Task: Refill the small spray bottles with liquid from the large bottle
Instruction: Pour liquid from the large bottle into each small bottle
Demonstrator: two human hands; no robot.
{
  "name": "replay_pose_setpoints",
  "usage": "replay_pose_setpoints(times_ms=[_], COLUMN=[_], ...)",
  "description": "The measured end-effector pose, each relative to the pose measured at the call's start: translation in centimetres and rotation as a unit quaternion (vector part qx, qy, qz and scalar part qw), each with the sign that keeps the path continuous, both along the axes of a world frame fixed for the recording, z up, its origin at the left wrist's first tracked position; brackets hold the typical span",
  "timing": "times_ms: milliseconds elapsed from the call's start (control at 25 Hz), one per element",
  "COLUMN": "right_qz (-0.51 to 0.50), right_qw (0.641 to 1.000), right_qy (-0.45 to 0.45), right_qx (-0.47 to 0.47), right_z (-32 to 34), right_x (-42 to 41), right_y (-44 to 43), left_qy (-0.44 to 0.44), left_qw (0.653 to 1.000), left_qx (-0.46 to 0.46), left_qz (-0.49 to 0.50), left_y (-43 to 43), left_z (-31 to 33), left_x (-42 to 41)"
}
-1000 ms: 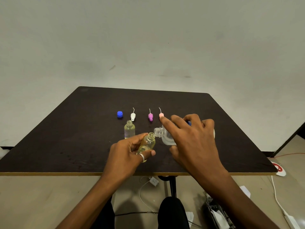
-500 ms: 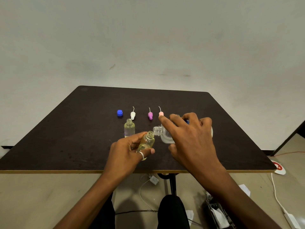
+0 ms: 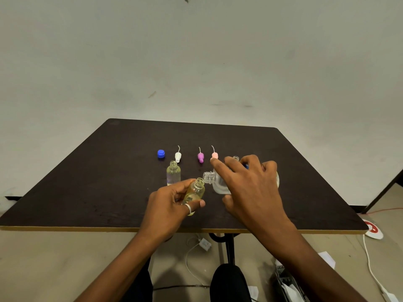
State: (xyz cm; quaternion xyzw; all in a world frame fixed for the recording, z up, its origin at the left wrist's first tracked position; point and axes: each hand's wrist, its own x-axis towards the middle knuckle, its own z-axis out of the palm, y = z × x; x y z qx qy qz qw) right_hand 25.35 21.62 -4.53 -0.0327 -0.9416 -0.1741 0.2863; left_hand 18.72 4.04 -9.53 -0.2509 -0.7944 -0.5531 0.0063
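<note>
**Mouths almost meeting: the pour hangs on one small gap**

Liquid has to cross from right to left here. The right hand (image 3: pixel 253 192) is wrapped over the large frosted plastic bottle (image 3: pixel 218 186), fingers curled across its body, and holds it tipped nearly onto its side. Its long axis runs left to right and its threaded open neck points left. The left hand (image 3: pixel 168 205) grips a small clear bottle of yellowish liquid (image 3: pixel 194 192) between thumb and fingers. This bottle leans to the right, so its open mouth sits just below and just beside the large bottle's neck. Whether the two rims touch cannot be told, and no stream shows.

Both bottles are held above the near middle of the dark wooden table (image 3: pixel 87 182). The receiving mouth is narrow, so the next tilt probably needs the neck kept directly over it; any sideways drift would likely spill onto the tabletop.

Further back, a second small clear bottle (image 3: pixel 173 173) stands upright and uncapped, left of the hands. Beyond it lie a blue screw cap (image 3: pixel 161 153) and white (image 3: pixel 178 156), purple (image 3: pixel 200 157) and pink (image 3: pixel 214 155) spray tops in a row.
</note>
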Motion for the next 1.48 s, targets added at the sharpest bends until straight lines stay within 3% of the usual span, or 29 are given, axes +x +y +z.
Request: replay_pose_setpoints(times_ms=[1480], right_qz=[0.009], right_qw=[1.0], right_qy=[0.007], right_qx=[0.008], right_z=[-0.47], right_x=[-0.37], right_y=[-0.08], left_qy=[-0.002], left_qw=[1.0], left_qx=[0.005], left_qz=[-0.014], left_y=[-0.08], left_z=[-0.83], left_x=[-0.34])
